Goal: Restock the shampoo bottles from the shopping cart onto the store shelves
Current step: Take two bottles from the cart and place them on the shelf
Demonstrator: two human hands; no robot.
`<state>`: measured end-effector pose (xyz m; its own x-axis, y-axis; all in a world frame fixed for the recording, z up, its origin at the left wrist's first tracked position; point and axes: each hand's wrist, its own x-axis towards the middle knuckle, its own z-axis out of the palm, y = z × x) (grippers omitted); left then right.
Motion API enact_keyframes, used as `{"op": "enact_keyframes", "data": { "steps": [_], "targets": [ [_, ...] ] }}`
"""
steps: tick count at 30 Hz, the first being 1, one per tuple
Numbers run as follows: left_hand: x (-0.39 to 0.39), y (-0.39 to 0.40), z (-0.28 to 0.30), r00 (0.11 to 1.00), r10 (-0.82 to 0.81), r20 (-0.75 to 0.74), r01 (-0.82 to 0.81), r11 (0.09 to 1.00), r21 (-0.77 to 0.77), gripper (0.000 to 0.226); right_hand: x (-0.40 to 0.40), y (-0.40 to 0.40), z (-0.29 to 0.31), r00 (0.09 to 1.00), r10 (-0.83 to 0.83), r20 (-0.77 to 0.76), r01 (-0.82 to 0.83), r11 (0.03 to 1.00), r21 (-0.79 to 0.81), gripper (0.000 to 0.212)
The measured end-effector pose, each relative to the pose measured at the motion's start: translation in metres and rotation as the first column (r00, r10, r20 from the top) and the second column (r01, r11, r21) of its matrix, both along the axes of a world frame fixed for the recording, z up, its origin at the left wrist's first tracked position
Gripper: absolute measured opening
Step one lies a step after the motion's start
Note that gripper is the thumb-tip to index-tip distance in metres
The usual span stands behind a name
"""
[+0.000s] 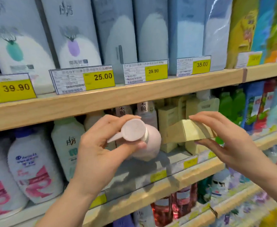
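Left hand (pixel 101 145): forearm comes up from bottom-left, fingers and thumb curled round the pump head of a pink bottle (pixel 144 141). Right hand (pixel 229 138): forearm enters from the right edge, fingers extended on top, thumb underneath, pinching a pale yellow box (pixel 190 133). Both hands level, near each other, not touching.

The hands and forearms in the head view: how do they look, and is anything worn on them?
Both the left hand and the right hand are bare, with no gloves, rings, watch or bracelet visible. The forearms are bare to the picture's edge; no sleeve shows. The fingers are slim, with short, plain nails.
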<state>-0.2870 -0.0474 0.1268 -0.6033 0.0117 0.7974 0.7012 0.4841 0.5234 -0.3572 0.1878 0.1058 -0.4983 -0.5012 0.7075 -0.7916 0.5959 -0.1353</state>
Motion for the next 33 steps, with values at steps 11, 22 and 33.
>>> {"op": "enact_keyframes", "data": {
  "steps": [11,22,33],
  "targets": [
    [-0.064,0.055,-0.005,0.964,0.167,0.205,-0.189,0.978,0.090,0.028,-0.094,0.031,0.007,0.967,0.212,0.140,-0.236,0.954,0.187,0.047],
    [-0.110,0.084,-0.004,0.891,0.213,0.401,-0.353,0.880,0.318,0.021,-0.142,0.032,0.001,0.937,0.103,-0.333,0.036,0.922,0.386,0.045],
    [-0.137,0.086,-0.048,0.828,0.174,0.533,-0.356,0.897,0.261,0.080,-0.152,0.029,-0.009,0.919,0.108,-0.379,0.015,0.951,0.309,0.074]
  ]
}}
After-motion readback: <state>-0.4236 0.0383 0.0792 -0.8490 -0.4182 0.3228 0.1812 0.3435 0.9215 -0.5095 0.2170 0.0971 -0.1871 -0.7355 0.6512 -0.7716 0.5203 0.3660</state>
